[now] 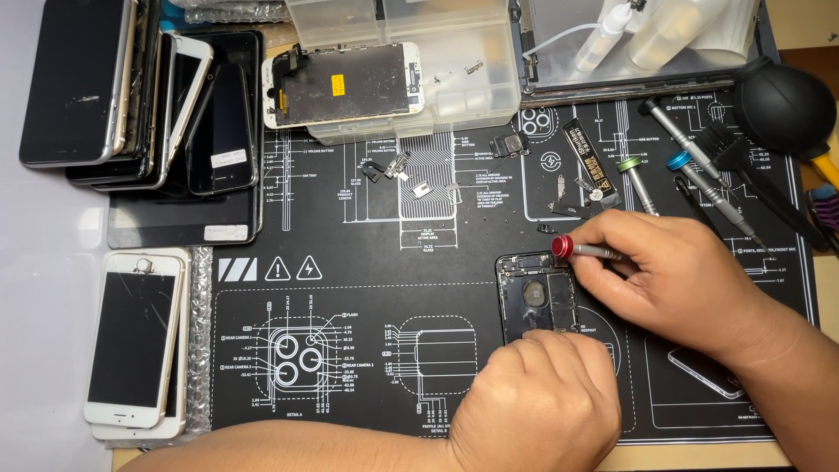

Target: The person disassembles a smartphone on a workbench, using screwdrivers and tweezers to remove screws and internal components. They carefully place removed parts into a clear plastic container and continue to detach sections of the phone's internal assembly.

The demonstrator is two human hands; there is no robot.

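Black mat (350,288): one opened phone (535,297), one red-capped screwdriver (584,251), two hands.

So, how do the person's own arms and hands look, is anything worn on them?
Both forearms are bare as far as the picture shows: no sleeves, no gloves. The left hand and the right hand show no ring, watch or bracelet. The nails that show on the right fingers are short.

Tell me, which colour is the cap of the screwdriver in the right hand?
Red; the screwdriver cap in the right hand shows clearly in the head view.
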